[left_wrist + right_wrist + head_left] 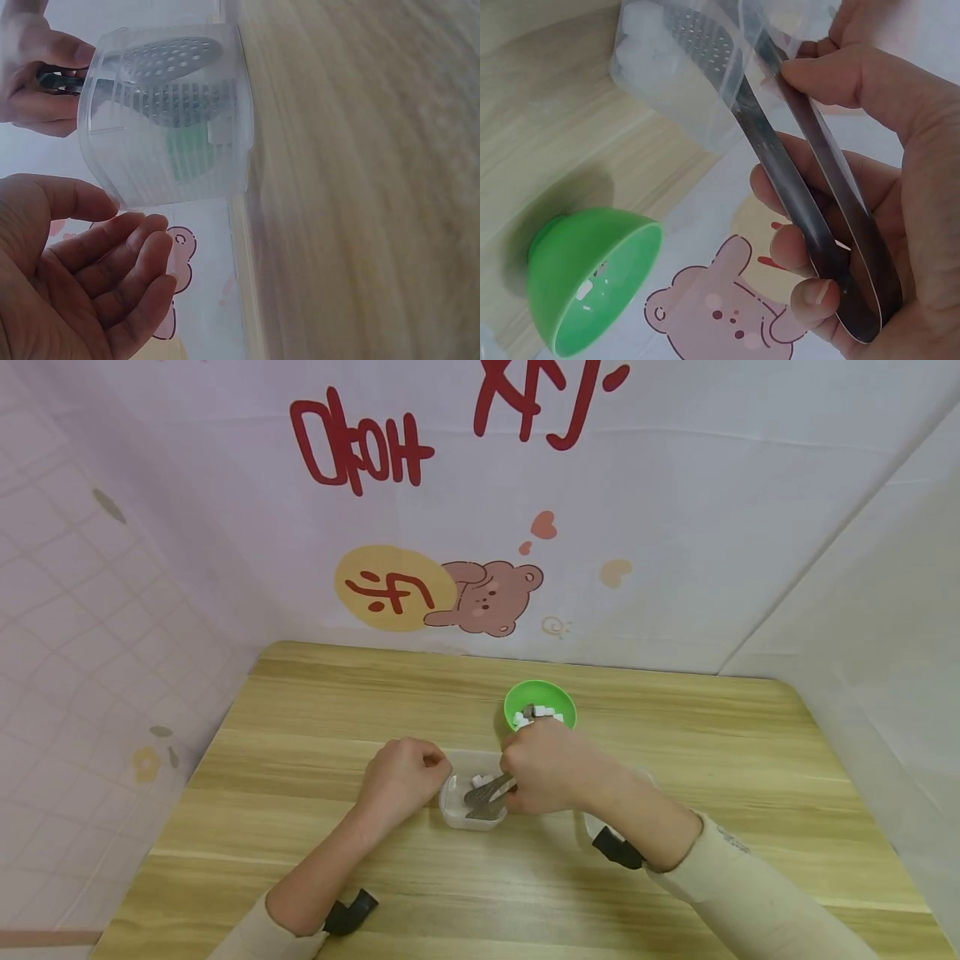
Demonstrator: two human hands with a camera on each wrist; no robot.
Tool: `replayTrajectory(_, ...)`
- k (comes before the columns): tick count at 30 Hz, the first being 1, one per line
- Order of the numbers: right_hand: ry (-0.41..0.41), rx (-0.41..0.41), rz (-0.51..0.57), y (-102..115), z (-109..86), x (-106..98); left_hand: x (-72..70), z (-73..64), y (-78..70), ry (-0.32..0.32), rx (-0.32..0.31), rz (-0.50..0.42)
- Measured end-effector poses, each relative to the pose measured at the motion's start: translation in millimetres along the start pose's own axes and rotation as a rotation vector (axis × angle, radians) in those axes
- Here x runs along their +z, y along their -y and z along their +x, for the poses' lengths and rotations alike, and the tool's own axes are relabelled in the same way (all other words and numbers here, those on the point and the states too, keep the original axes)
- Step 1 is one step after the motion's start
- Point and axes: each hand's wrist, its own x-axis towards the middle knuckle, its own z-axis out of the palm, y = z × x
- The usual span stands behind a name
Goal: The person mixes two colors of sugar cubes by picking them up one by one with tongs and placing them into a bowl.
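Note:
My right hand [551, 768] grips metal tongs [784, 180], its fingers wrapped round both arms. The tongs' two perforated heads [172, 60] stand apart inside a clear plastic container [472, 823], with nothing visible between them. White cubes [645, 41] lie on the container's floor. At the container's left side, my left hand [401, 777] pinches a rim corner between thumb and forefinger, its other fingers loosely bent. Behind the container sits a green bowl [514, 695], holding several white cubes [549, 712] and a small grey-brown piece; my right hand overlaps its front edge in the head view.
A second clear container [592, 828] stands right of the first, mostly hidden under my right forearm. All of it rests on a wood-grain table [360, 693]. A printed white cloth [645, 527] rises behind the table's back edge, with pale cloth at both sides.

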Motion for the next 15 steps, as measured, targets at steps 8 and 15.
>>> replayTrajectory(8, -0.057, -0.057, -0.018, -0.4, -3.3, 3.0, 0.5, 0.4, -1.0, 0.005, -0.016, -0.001)
replayTrajectory(15, -0.104, -0.054, 0.048, -3.0, -8.5, 3.2, 0.9, 0.1, -1.2, -0.003, -0.007, 0.006)
